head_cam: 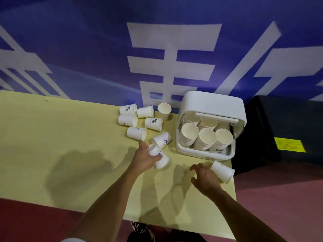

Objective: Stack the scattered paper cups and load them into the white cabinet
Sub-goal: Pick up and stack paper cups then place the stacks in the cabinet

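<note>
Several white paper cups (136,133) lie scattered on their sides on the yellow table (52,137), left of the white cabinet (212,105). The cabinet stands open and holds several cup stacks (205,138). My left hand (144,157) grips one lying cup (160,157) near the table's middle; another cup (161,139) lies just behind it. My right hand (205,178) hovers with loosely curled fingers beside a cup (222,171) lying near the table's right edge, and holds nothing.
A blue wall banner with white characters (174,55) rises behind the table. A black bin (279,133) with a yellow label stands to the right, on the red floor (279,206). The table's right edge runs close to the lying cup.
</note>
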